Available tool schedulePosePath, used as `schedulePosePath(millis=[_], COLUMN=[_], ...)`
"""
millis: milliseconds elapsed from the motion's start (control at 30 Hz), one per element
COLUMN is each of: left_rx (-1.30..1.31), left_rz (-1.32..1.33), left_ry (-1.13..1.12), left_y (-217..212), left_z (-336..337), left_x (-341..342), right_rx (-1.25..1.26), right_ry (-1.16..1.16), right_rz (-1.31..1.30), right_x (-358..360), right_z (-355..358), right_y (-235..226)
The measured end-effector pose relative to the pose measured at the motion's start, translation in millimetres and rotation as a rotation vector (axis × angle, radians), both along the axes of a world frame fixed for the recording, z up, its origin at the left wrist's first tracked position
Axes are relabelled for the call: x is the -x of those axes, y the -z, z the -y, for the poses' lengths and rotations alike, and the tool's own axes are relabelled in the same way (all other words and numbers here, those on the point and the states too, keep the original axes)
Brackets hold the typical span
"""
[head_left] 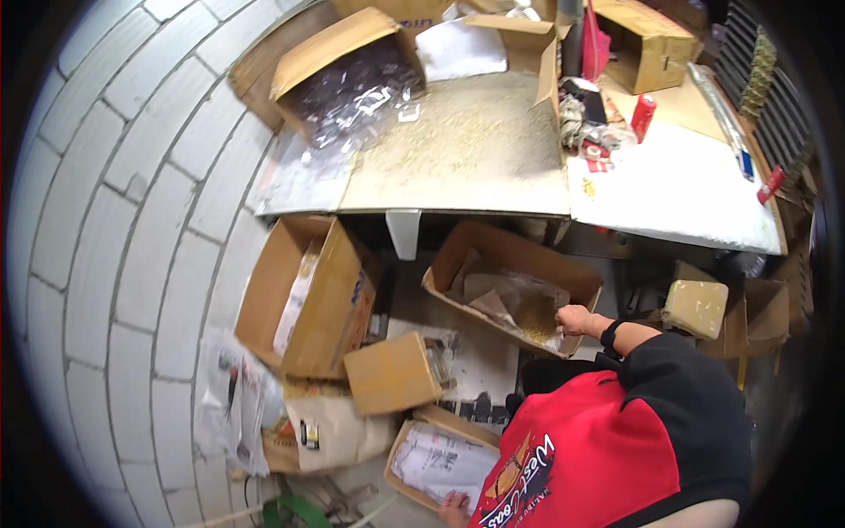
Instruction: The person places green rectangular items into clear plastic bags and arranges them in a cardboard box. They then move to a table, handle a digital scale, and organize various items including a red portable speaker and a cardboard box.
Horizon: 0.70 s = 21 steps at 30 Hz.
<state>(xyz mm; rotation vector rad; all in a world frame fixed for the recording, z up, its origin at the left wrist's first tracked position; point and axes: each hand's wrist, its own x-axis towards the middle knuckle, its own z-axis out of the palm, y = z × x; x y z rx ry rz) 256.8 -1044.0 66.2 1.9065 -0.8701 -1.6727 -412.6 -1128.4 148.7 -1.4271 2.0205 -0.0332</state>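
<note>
My right hand [574, 319] is closed over the right edge of an open cardboard box [449, 255] under the table. Small golden pieces [539, 327] lie at the box's right end, near my fingers, beside brown paper or plastic liners [493, 290]. A dark band circles my right wrist. Low in the view, my left hand [454, 509] rests at the near side of a shallow carton [396, 468]. White printed plastic [440, 458] lines that carton. My left fingers are only partly visible, and their grip is unclear.
The worktable [458, 194] carries a tipped carton [339, 48] of clear and dark plastic pieces, plus a red can [643, 117]. On the floor are a tall open box [326, 326], a taped carton [393, 373], plastic bags [233, 396] and a yellowish stool [696, 308]. A block wall [141, 220] bounds the left.
</note>
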Motion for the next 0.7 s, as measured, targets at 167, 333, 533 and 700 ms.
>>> schedulePosePath(millis=[167,333,533,700], left_rx=[0.285,-0.158,-0.298,-0.327], left_rz=[0.422,-0.026,-0.025,-0.024], left_ry=[0.707,-0.134,0.041,0.212], left_y=[-85.3,-70.2,-69.7,-68.1], left_z=[142.9,209.7,323.0,399.2], left_x=[60.1,93.7,173.2,213.7], right_rx=[0.592,0.84,0.615,0.703], right_ry=[0.5,0.826,1.109,0.834], right_rz=[-0.069,-0.356,-0.531,-0.354], right_x=[42.7,127.0,160.6,142.1], right_z=[39.7,119.3,240.4,286.7], right_y=[-52.4,-44.9,28.3,-11.2])
